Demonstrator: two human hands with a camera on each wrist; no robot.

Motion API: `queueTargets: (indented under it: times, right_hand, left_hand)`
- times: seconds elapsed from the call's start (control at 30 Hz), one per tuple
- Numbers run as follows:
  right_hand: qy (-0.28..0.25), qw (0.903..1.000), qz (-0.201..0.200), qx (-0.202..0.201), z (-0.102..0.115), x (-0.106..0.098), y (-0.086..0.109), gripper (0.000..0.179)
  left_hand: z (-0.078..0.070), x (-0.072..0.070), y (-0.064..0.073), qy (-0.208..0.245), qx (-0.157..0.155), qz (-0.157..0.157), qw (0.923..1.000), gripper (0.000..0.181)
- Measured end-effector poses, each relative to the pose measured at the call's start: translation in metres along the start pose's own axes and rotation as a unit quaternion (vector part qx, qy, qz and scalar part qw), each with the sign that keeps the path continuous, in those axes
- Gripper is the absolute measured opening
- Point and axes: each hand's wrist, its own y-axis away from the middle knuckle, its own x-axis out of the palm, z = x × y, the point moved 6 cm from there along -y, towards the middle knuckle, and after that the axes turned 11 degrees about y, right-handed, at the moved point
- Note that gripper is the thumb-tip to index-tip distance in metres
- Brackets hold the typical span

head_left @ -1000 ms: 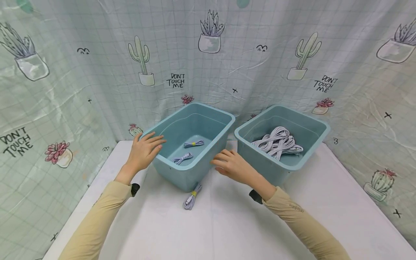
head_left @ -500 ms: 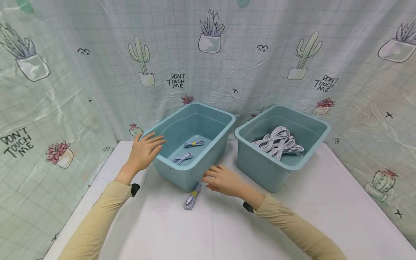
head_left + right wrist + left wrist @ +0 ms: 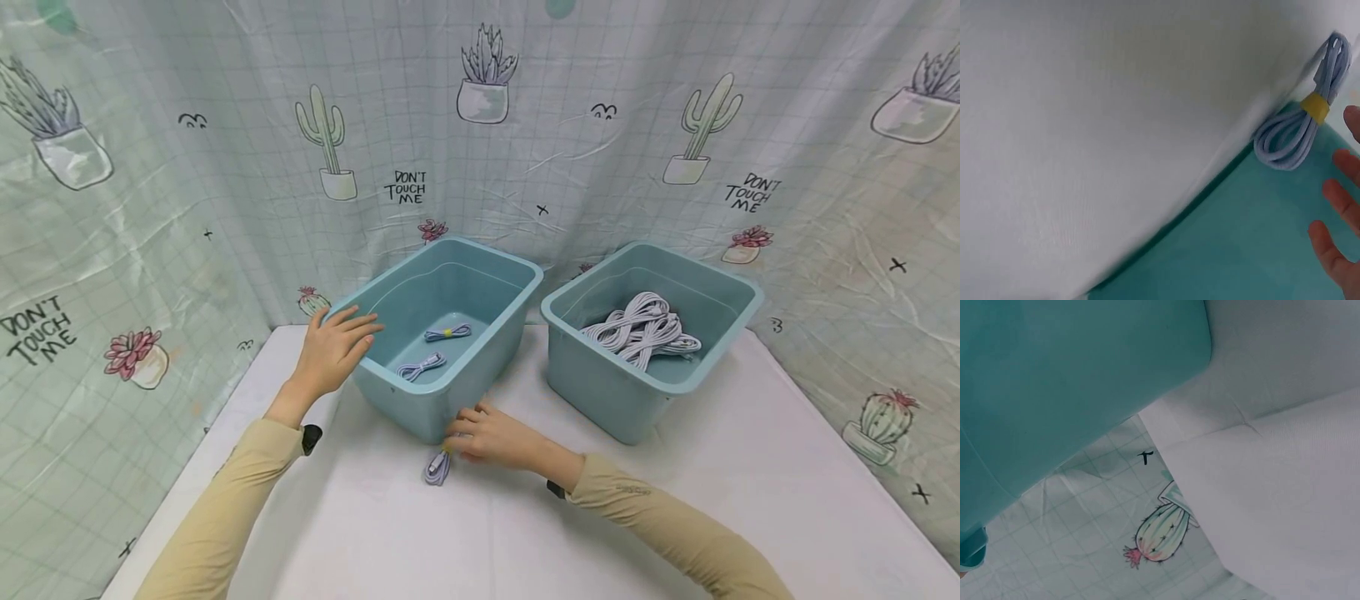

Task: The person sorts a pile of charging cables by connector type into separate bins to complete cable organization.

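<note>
My left hand (image 3: 335, 346) rests at the left rim of the left blue-green bin (image 3: 401, 410), fingers extended over the edge. Two bundled cables lie inside: one with a yellow tie (image 3: 457, 332), another bundled cable (image 3: 422, 366) nearer the front. On the table by the bin's front corner lies a lavender cable bundle (image 3: 436, 470) with a yellow tie. Over its far end hovers my right hand (image 3: 495, 437), partly hiding it in the head view. In the right wrist view, the spread fingers (image 3: 1327, 249) stand apart from that cable bundle (image 3: 1284, 142), holding nothing.
To the right stands a second blue-green bin (image 3: 600, 392) with several white cable bundles (image 3: 641, 329) in it. Both bins sit on a white-covered table (image 3: 480, 533). A printed curtain (image 3: 555, 150) encloses the back and sides.
My right hand has moved left and toward me, from beside the right bin to the cable bundle on the table. The left hand has stayed put at the rim.
</note>
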Motion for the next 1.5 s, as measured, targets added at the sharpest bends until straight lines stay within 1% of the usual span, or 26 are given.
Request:
queueTargets:
  times: [0.17, 0.3, 0.43, 0.63, 0.83, 0.97, 1.13, 1.37, 1.5]
  right_hand:
    - [0.006, 0.9997, 0.019, -0.013, 0.009, 0.006, -0.004, 0.031]
    - [0.000, 0.9993, 0.034, -0.016, 0.014, 0.011, -0.005, 0.032]
    - [0.001, 0.9992, 0.036, -0.018, 0.016, 0.016, -0.006, 0.032]
    - [0.020, 0.9989, 0.029, -0.031, 0.018, 0.021, -0.008, 0.028]
    - [0.062, 0.9968, 0.020, -0.047, 0.019, 0.021, -0.010, 0.019]
    - [0.072, 0.9957, 0.022, -0.054, 0.020, 0.022, -0.010, 0.017]
    - [0.062, 0.9962, 0.020, -0.056, 0.021, 0.021, -0.008, 0.017]
    - [0.044, 0.9965, 0.048, -0.052, 0.017, 0.014, -0.002, 0.022]
    - [0.042, 0.9968, 0.051, -0.044, 0.011, 0.008, 0.002, 0.023]
  left_hand:
    - [0.000, 0.000, 0.001, 0.004, -0.002, -0.002, 1.0000, 0.031]
    - [0.000, 0.001, 0.001, 0.004, -0.002, -0.002, 1.0000, 0.032]
    - [0.000, 0.000, 0.000, 0.001, 0.000, -0.002, 1.0000, 0.036]
    - [-0.001, -0.001, 0.000, 0.000, -0.001, -0.004, 1.0000, 0.034]
    - [-0.001, -0.002, 0.000, 0.002, 0.000, -0.006, 1.0000, 0.037]
    - [-0.001, -0.001, 0.000, 0.003, 0.001, -0.006, 1.0000, 0.038]
    - [-0.001, -0.001, 0.000, 0.004, 0.000, -0.004, 1.0000, 0.039]
    - [-0.002, -0.002, 0.000, 0.004, -0.001, -0.004, 1.0000, 0.030]
    - [-0.002, -0.002, 0.000, 0.006, 0.001, -0.007, 1.0000, 0.033]
